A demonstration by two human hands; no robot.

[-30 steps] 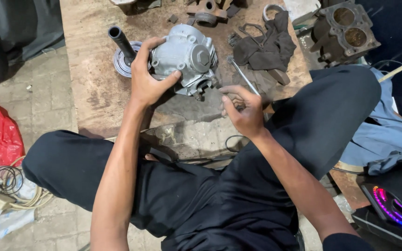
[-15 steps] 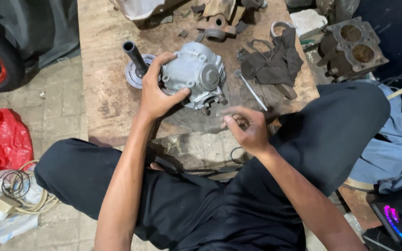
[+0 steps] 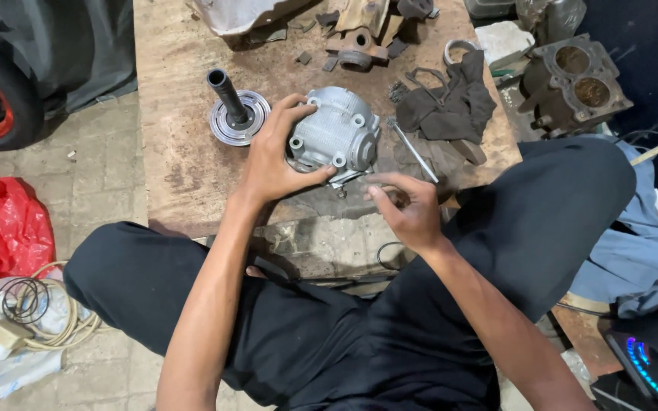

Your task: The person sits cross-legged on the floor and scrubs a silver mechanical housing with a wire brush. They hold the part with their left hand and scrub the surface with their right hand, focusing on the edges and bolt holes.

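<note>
A grey finned metal engine part (image 3: 338, 135) rests on a worn wooden board (image 3: 184, 152). My left hand (image 3: 274, 156) grips its left side, fingers over the top and thumb under the near edge. My right hand (image 3: 407, 207) hovers just to the right of the part's lower corner, fingers curled with the thumb and forefinger pinched together; whether something small sits between them is too small to tell. A long thin metal rod (image 3: 414, 149) lies on the board just beyond my right hand.
A ribbed disc with a black shaft (image 3: 234, 110) stands left of the engine part. A dark rag (image 3: 451, 103), a two-bore engine block (image 3: 573, 82) and scrap metal parts (image 3: 359, 46) lie at the back. A red bag (image 3: 5, 228) and coiled cable (image 3: 32, 304) sit at left.
My right hand has let go of the thin rod and drawn back toward me, fingers pinched. My left hand stays on the engine part. The view has shifted.
</note>
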